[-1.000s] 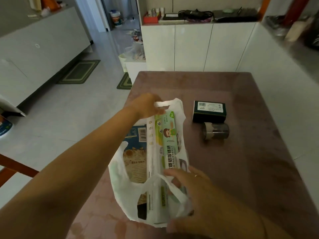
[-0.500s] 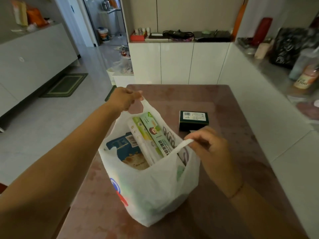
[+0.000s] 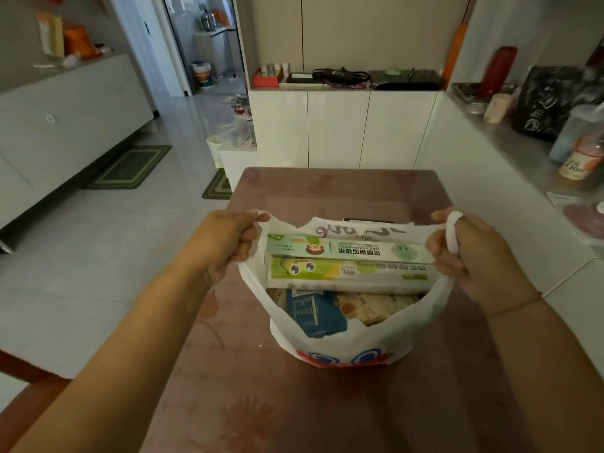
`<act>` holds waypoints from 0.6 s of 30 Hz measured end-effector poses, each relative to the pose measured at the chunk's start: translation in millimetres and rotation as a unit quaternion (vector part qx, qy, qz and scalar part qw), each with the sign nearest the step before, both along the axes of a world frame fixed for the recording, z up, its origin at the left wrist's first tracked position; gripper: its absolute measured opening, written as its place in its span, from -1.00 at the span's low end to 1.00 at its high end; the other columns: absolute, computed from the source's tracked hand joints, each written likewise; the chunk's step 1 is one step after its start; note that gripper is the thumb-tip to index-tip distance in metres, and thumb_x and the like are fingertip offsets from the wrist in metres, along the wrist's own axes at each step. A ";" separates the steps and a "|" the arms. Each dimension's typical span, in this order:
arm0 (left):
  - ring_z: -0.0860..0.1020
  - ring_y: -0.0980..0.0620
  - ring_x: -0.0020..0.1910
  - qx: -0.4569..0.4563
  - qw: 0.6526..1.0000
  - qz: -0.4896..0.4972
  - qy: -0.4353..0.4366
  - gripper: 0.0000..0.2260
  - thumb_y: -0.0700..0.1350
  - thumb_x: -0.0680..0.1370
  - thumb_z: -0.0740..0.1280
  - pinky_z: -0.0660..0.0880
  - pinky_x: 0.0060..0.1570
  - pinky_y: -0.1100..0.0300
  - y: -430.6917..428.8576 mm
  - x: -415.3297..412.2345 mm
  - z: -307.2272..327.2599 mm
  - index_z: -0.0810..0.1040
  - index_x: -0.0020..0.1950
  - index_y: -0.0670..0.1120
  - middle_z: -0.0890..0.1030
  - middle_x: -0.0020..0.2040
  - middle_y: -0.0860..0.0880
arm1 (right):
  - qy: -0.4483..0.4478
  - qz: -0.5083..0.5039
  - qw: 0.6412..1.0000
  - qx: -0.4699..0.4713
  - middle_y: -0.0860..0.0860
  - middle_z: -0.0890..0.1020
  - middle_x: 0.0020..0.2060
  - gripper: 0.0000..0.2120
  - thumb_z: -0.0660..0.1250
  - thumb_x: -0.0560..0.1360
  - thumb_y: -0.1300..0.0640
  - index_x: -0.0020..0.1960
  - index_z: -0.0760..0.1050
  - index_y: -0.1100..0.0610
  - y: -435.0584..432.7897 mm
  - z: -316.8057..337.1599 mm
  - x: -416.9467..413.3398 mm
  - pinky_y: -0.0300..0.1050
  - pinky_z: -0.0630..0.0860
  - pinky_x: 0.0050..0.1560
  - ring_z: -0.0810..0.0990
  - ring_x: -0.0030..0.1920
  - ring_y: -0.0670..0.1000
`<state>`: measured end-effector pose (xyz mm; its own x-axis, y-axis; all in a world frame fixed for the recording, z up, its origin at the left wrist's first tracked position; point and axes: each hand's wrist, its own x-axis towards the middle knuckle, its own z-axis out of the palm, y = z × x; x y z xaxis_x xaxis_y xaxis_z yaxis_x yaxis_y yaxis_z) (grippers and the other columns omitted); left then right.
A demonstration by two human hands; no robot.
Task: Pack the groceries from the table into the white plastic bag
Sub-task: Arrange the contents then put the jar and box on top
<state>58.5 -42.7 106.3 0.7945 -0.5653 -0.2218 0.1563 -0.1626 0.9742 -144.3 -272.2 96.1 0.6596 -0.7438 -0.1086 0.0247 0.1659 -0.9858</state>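
Observation:
The white plastic bag stands on the brown table, its mouth pulled wide. My left hand grips the left handle and my right hand grips the right handle, which loops over a finger. Inside lie two long green boxes side by side, a blue packet and a beige packet under them. Behind the bag's far rim only the top edge of a dark box shows.
White cabinets stand beyond the table's far end. A counter on the right carries bottles and a dark bag. Tiled floor with mats lies to the left, and a wooden chair edge sits at lower left.
The bag has turned so its mouth stretches left to right. My right hand moved out to the right with its handle; the long boxes now lie crosswise. The dark box is mostly hidden behind the bag.

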 end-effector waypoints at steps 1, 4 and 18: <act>0.21 0.14 -0.61 -0.001 1.000 0.005 -0.007 -0.78 -0.17 0.62 0.16 0.19 -0.61 0.33 -3.1 -0.6 -2.2 0.55 0.07 -0.24 0.30 -0.55 0.05 | 0.000 0.011 1.000 0.015 0.07 0.50 -0.58 -0.78 -0.02 0.55 0.30 -0.04 0.38 0.15 -4.4 0.2 -2.6 -0.37 0.11 -0.62 0.19 -0.70 -0.12; 0.32 0.07 -0.56 0.044 0.998 0.016 -0.051 -0.81 -0.11 0.59 0.23 0.34 -0.46 0.23 -13.5 -0.6 -5.7 0.59 0.04 -0.17 0.44 -0.47 -0.02 | -0.016 0.033 0.998 0.056 0.09 0.54 -0.52 -0.80 0.03 0.56 0.17 -0.10 0.41 0.17 -13.9 -0.1 -6.6 -0.31 0.16 -0.59 0.27 -0.65 -0.08; 0.19 0.16 -0.61 -0.052 0.985 0.128 -0.104 -0.77 -0.18 0.62 0.14 0.16 -0.60 0.33 -21.0 -14.1 13.8 0.59 -0.03 -0.17 0.28 -0.50 0.03 | -0.053 0.113 0.991 -0.055 -0.03 0.28 -0.61 -0.73 0.11 0.59 0.24 0.09 0.58 0.25 -11.6 1.6 -4.0 -0.29 0.14 -0.54 0.17 -0.57 -0.10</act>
